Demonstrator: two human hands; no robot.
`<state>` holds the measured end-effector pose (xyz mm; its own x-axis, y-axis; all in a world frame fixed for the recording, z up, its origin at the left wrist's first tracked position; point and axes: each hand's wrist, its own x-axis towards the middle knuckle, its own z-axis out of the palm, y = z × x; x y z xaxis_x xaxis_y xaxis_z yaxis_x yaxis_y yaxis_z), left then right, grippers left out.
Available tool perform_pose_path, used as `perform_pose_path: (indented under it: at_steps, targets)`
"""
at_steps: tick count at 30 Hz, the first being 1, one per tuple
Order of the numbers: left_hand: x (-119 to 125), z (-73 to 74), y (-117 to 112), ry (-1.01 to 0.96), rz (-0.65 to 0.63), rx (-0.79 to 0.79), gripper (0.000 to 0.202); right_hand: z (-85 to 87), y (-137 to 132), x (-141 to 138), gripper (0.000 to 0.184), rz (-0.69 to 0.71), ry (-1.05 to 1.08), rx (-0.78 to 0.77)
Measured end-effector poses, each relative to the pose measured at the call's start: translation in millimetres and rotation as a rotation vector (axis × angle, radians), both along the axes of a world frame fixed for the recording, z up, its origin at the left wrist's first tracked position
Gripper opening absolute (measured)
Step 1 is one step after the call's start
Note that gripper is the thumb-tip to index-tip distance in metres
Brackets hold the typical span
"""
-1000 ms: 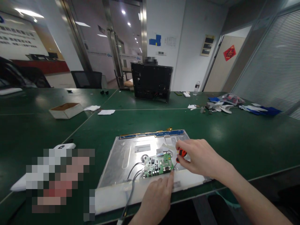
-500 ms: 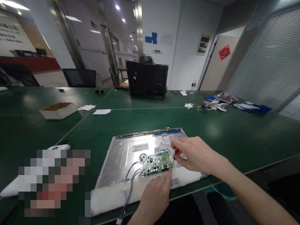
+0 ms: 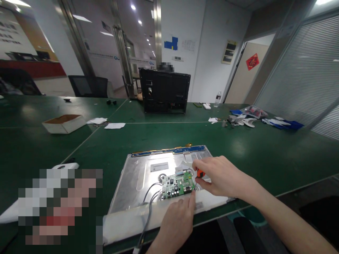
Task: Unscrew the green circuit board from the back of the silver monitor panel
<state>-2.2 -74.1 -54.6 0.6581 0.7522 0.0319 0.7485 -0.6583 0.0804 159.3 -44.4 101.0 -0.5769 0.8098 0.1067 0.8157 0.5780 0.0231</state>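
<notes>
A green circuit board (image 3: 178,184) lies on the silver metal back of a display panel (image 3: 137,176) in front of me. My right hand (image 3: 212,174) is closed around the orange handle of a screwdriver (image 3: 200,173), whose thin shaft points down at the board's lower right corner. My left hand (image 3: 177,220) rests over the panel's near edge, its index finger stretched out to that same corner; the thumb is hidden. Grey cables (image 3: 149,211) run from the board's left side over the near edge. A blue circuit strip (image 3: 169,150) lines the panel's far edge.
A person sits behind a black monitor housing (image 3: 165,90) across the green table (image 3: 148,135). An open box (image 3: 63,124) and papers (image 3: 114,125) lie at the left. Gloves and bags (image 3: 254,111) are piled at the right, near a water bottle (image 3: 217,99). A blurred patch covers the lower left.
The black monitor housing across the table has shifted and tilted slightly. My hands keep nearly the same place, and the orange screwdriver handle shows a little differently between my fingers.
</notes>
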Motion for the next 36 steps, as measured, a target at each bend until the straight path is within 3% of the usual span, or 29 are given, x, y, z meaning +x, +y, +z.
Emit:
perform_pose_path:
  at_steps: [4, 10, 18, 23, 31, 36]
  targets:
    - [0.0, 0.6, -0.2, -0.012, -0.014, -0.033, 0.056, -2.6, 1.6, -3.4, 0.030, -0.044, -0.039, 0.038]
    - [-1.0, 2.4, 0.3, -0.002, -0.008, -0.024, 0.058, -2.1, 4.5, 0.1, 0.009, -0.060, -0.033, 0.012]
    - [-2.8, 0.3, 0.4, 0.013, -0.012, -0.020, 0.057, -3.3, 1.6, 2.7, 0.030, -0.082, -0.043, 0.044]
    - [-3.5, 1.6, 0.4, -0.002, -0.009, -0.025, 0.057, -2.8, 0.1, 1.2, 0.010, -0.058, 0.005, 0.046]
    - [-1.8, 1.9, 1.4, -0.028, -0.013, 0.006, 0.054, 2.0, 0.7, -4.0, 0.030, -0.112, -0.062, 0.023]
    - [-0.1, 3.0, 2.2, -0.033, -0.022, 0.002, 0.055, 2.3, 2.7, -4.0, 0.009, -0.108, -0.067, 0.025]
